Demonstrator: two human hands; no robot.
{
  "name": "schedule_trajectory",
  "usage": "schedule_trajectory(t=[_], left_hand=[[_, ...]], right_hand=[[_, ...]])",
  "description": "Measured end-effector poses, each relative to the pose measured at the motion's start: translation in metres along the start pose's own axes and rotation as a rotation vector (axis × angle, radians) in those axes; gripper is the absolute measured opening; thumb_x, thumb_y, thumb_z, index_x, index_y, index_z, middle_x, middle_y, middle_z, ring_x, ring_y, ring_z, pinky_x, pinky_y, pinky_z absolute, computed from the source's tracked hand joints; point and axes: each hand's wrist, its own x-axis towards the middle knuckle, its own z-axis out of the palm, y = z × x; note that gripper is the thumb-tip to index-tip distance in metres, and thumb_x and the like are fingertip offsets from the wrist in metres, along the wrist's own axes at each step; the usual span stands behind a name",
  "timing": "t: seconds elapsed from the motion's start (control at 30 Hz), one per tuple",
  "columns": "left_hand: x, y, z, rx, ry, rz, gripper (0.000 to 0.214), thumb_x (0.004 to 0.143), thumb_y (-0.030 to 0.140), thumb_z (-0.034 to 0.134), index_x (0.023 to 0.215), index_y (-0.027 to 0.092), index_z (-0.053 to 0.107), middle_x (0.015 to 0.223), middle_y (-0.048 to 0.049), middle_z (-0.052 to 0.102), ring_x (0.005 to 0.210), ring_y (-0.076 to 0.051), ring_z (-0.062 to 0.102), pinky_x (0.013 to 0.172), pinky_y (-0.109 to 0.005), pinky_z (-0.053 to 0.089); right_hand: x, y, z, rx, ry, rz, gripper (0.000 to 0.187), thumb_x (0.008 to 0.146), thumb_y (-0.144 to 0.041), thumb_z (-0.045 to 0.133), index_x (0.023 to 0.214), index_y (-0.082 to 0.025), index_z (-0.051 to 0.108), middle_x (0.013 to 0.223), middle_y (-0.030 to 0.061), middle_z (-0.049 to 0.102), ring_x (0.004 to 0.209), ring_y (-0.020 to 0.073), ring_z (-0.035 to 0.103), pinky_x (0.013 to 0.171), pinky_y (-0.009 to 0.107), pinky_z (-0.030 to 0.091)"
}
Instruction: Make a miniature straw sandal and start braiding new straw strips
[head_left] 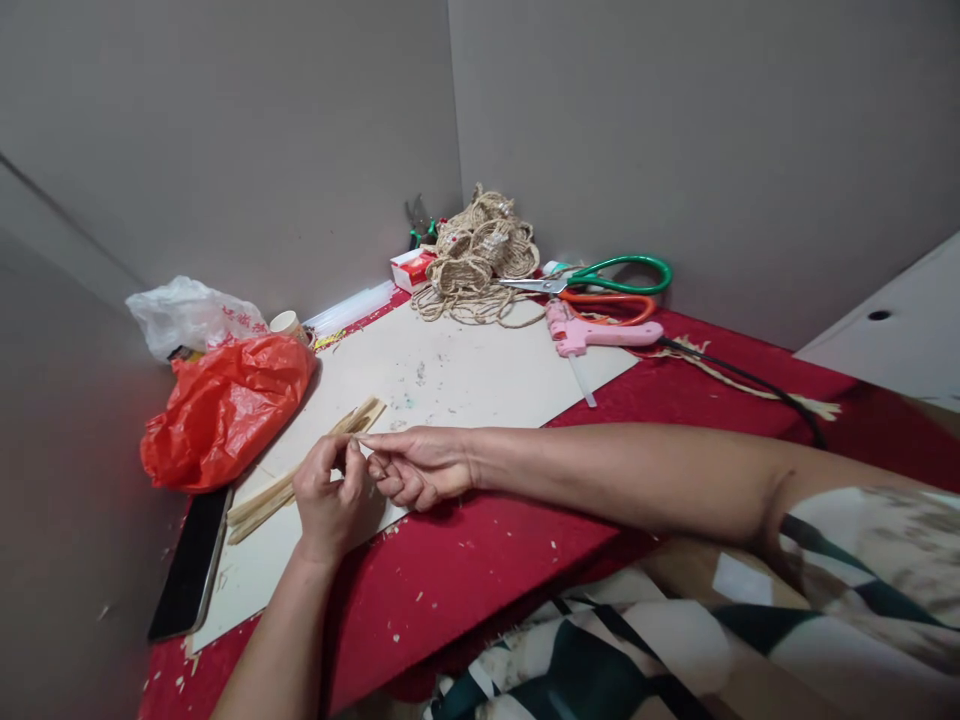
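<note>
My left hand [328, 500] and my right hand [416, 465] meet over a pale board [465, 370] on the red table cover [480, 570]. Both pinch the middle of a bundle of thin wooden strips [360, 418] that runs from upper right to lower left, its lower end [259, 510] lying on the board. The left fingers curl round the strips; the right thumb and forefinger press on them from the right.
A red plastic bag [225, 410] and a white one [191, 315] lie at the left, a black phone [191, 565] below them. At the back are jute rope coils [480, 255], green scissors [600, 277], orange-handled scissors [611, 305] and a pink glue gun [596, 335] with its cord.
</note>
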Motion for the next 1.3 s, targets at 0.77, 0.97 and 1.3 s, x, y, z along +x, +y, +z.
schedule_trajectory(t=[0.77, 0.97, 1.3], left_hand=[[-0.001, 0.005, -0.008, -0.286, -0.081, -0.251, 0.015, 0.086, 0.031, 0.061, 0.076, 0.021, 0.057, 0.066, 0.0025, 0.056, 0.056, -0.012, 0.053, 0.058, -0.026, 0.044], [-0.005, 0.002, -0.004, -0.432, -0.071, -0.385, 0.029, 0.085, 0.036, 0.064, 0.110, 0.022, 0.060, 0.091, -0.0038, 0.066, 0.066, -0.014, 0.061, 0.060, -0.026, 0.049], [0.003, 0.003, -0.004, -0.632, -0.122, -0.626, 0.027, 0.073, 0.040, 0.076, 0.084, 0.017, 0.067, 0.070, -0.0005, 0.065, 0.060, -0.011, 0.057, 0.058, -0.020, 0.048]], right_hand=[[0.001, -0.003, 0.002, -0.072, 0.247, -0.320, 0.022, 0.095, -0.029, 0.050, 0.080, -0.013, 0.053, 0.054, -0.0050, 0.050, 0.037, 0.0044, 0.040, 0.037, 0.014, 0.029], [0.004, -0.006, 0.001, -0.078, 0.261, -0.290, 0.022, 0.094, -0.028, 0.049, 0.078, -0.013, 0.053, 0.054, -0.0052, 0.048, 0.037, 0.0043, 0.039, 0.038, 0.015, 0.029], [0.006, -0.009, 0.000, -0.108, 0.224, -0.292, 0.027, 0.095, -0.029, 0.050, 0.073, -0.013, 0.052, 0.053, -0.0046, 0.050, 0.036, 0.0053, 0.043, 0.035, 0.016, 0.034]])
